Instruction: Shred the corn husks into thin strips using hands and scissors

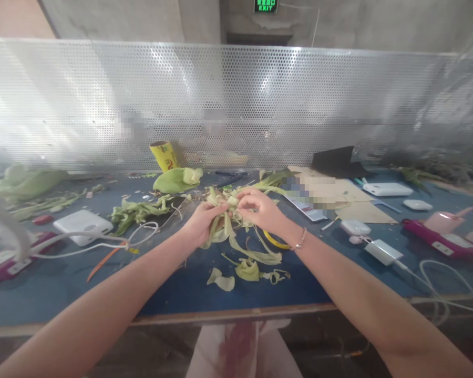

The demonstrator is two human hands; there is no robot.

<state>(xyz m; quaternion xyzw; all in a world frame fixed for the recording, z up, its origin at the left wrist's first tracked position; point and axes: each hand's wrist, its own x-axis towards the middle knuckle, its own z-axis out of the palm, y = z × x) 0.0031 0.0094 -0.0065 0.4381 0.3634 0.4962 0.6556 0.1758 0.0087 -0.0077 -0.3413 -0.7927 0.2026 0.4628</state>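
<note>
Both hands meet over the middle of the blue table point(197, 294) on a bunch of pale green leafy strips point(220, 231), perhaps plant leaves or petals. My left hand point(202, 220) is closed round its left side. With thumb and forefinger bent together, my right hand point(260, 210) pinches at the top of the same bunch. Long strips hang down from between the hands. Loose pale petals point(247, 270) lie on the table just below. Behind the left hand rests a larger pale green leafy piece point(177, 180), and a curly green clump point(142, 214) sits left of it.
A perforated metal screen point(236, 105) stands along the back, with a yellow tube point(163, 156) before it. At left are a white charger box point(82, 227) and a looped cable. To the right lie a tablet-like device point(307, 207), brown paper point(366, 212), a charger point(383, 252) and a purple device point(441, 239).
</note>
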